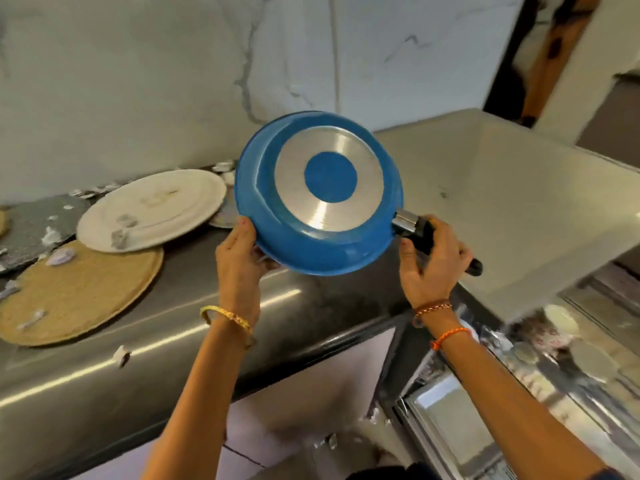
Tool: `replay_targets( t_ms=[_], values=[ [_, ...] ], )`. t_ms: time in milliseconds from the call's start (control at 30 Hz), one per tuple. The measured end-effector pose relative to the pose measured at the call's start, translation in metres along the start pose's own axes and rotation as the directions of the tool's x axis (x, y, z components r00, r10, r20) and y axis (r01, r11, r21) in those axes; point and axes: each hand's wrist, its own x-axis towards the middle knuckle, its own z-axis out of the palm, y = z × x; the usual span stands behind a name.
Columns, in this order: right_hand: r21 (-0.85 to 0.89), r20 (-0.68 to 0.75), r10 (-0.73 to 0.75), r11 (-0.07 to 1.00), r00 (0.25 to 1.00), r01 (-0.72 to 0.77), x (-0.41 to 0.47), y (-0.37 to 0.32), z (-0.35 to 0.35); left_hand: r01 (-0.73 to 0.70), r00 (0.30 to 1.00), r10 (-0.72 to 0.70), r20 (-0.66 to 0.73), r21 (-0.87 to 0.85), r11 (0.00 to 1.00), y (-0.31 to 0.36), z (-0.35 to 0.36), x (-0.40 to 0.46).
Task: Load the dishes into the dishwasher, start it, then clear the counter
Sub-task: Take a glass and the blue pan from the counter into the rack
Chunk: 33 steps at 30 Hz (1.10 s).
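Head camera shows a blue saucepan (pixel 318 192) held up at frame centre, its base toward the lens. Right hand (pixel 429 268) has its grip clamped on the black handle (pixel 424 239); left hand (pixel 239 261) grips the rim. At left, a white plate (pixel 152 216) overlaps a woven mat (pixel 79 292) on the steel worktop (pixel 207 327). Lower right, the open dishwasher (pixel 519 375) is blurred.
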Motion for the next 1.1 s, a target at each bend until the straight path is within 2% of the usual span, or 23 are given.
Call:
replay_targets(
  t_ms=[200, 333, 500, 700, 833, 967, 1033, 1100],
  values=[
    [-0.25, -0.15, 0.079, 0.961, 0.985, -0.115, -0.012, 0.053, -0.105, 0.133, 0.973, -0.129, 0.191, -0.008, 0.991, -0.043, 0.084, -0.028],
    [-0.41, -0.228, 0.139, 0.884, 0.964, -0.224, -0.022, 0.096, -0.178, 0.186, 0.895, -0.176, 0.411, 0.015, 0.982, -0.062, 0.146, -0.073],
    [-0.362, -0.288, 0.312, 0.84, 0.905, -0.405, -0.038, 0.154, -0.261, 0.186, 0.777, -0.206, 0.595, 0.094, 0.978, -0.089, 0.221, -0.131],
    [-0.369, -0.32, 0.422, 0.769, 0.848, -0.522, -0.059, 0.221, -0.352, 0.219, 0.766, -0.261, 0.587, 0.144, 0.965, -0.145, 0.311, -0.206],
    [-0.411, -0.309, 0.536, 0.67, 0.786, -0.618, -0.07, 0.264, -0.395, 0.265, 0.742, -0.351, 0.571, 0.232, 0.936, -0.186, 0.35, -0.247],
    [-0.427, -0.237, 0.737, 0.506, 0.633, -0.749, -0.06, 0.307, -0.403, 0.365, 0.743, -0.477, 0.469, 0.313, 0.877, -0.228, 0.35, -0.272],
    [-0.471, -0.188, 0.809, 0.423, 0.557, -0.774, -0.051, 0.329, -0.397, 0.347, 0.75, -0.522, 0.405, 0.43, 0.833, -0.249, 0.349, -0.272],
    [-0.513, -0.159, 0.846, 0.37, 0.51, -0.775, -0.046, 0.345, -0.39, 0.265, 0.77, -0.525, 0.363, 0.566, 0.781, -0.268, 0.352, -0.261]
  ],
)
